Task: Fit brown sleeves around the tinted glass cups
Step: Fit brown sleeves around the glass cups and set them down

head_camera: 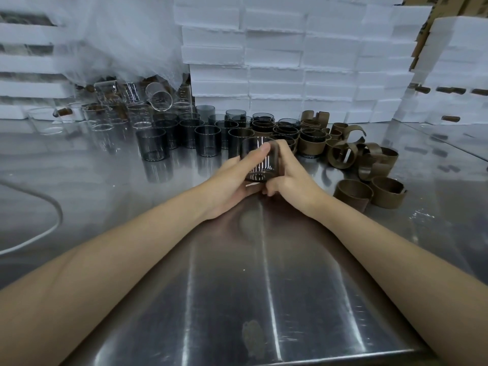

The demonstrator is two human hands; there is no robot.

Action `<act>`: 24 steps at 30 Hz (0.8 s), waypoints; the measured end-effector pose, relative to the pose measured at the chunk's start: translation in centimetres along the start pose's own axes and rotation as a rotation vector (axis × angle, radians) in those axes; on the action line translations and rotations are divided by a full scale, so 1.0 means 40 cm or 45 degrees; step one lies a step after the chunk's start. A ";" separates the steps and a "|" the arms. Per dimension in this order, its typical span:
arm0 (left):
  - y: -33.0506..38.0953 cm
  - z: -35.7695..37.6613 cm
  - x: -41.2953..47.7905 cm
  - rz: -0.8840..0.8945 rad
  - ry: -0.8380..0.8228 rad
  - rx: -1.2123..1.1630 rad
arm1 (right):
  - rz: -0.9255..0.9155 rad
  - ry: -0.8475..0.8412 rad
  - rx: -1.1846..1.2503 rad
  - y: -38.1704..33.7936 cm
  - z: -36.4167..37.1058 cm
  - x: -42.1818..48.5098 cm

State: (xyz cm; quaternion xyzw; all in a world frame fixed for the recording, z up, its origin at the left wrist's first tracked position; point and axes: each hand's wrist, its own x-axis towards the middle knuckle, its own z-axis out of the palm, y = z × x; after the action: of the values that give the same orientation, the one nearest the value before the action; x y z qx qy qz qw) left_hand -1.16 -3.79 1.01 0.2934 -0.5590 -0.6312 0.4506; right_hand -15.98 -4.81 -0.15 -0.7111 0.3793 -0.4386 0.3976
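Note:
A tinted glass cup (pixel 260 165) is held upright just above the steel table (pixel 237 286) at its middle. My left hand (pixel 232 183) wraps its left side with the thumb across the front near the rim. My right hand (pixel 290 178) grips its right side; whether a sleeve is under the fingers I cannot tell. Bare tinted cups (pixel 207 140) stand in rows behind. Cups wearing brown sleeves (pixel 311 143) stand to their right. Loose brown sleeves (pixel 369 175) lie in a heap at the right.
Clear glass cups (pixel 137 112) crowd the back left under a white mesh sheet (pixel 113 40). Stacked white foam boxes (pixel 277 62) wall the back. A white cable (pixel 39 233) curves over the table at the left.

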 end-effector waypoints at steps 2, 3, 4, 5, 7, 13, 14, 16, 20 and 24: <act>-0.010 0.001 0.005 0.025 0.064 -0.004 | -0.025 0.087 -0.158 0.000 0.008 0.004; -0.012 0.003 0.005 0.043 0.100 -0.024 | -0.057 0.114 -0.271 -0.003 0.012 0.005; -0.011 0.004 0.007 0.060 0.139 -0.053 | -0.102 0.104 -0.388 -0.007 0.017 0.003; -0.010 0.001 0.009 0.078 0.180 -0.081 | -0.155 0.055 -0.497 -0.011 0.023 -0.001; -0.004 -0.008 0.012 0.112 0.243 -0.103 | -0.247 -0.077 -0.650 -0.015 0.037 -0.008; -0.013 -0.019 0.019 0.165 0.179 0.175 | -0.228 -0.091 -0.607 -0.015 0.046 -0.010; -0.017 -0.020 0.019 0.186 0.172 0.202 | -0.186 -0.082 -0.560 -0.015 0.041 -0.009; -0.021 -0.017 0.018 0.223 0.154 0.273 | -0.092 -0.028 -0.478 -0.009 0.031 -0.003; -0.026 -0.010 0.019 0.221 0.150 0.355 | 0.020 0.071 -0.340 -0.005 0.012 0.008; -0.028 -0.012 0.019 0.202 0.131 0.357 | 0.045 0.076 -0.224 -0.026 0.002 0.003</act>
State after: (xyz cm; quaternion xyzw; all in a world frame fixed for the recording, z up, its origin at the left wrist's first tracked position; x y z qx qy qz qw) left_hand -1.32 -4.74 -0.07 0.3404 -0.6391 -0.4936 0.4818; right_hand -15.68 -4.48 0.81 -0.7231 0.4403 -0.4176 0.3298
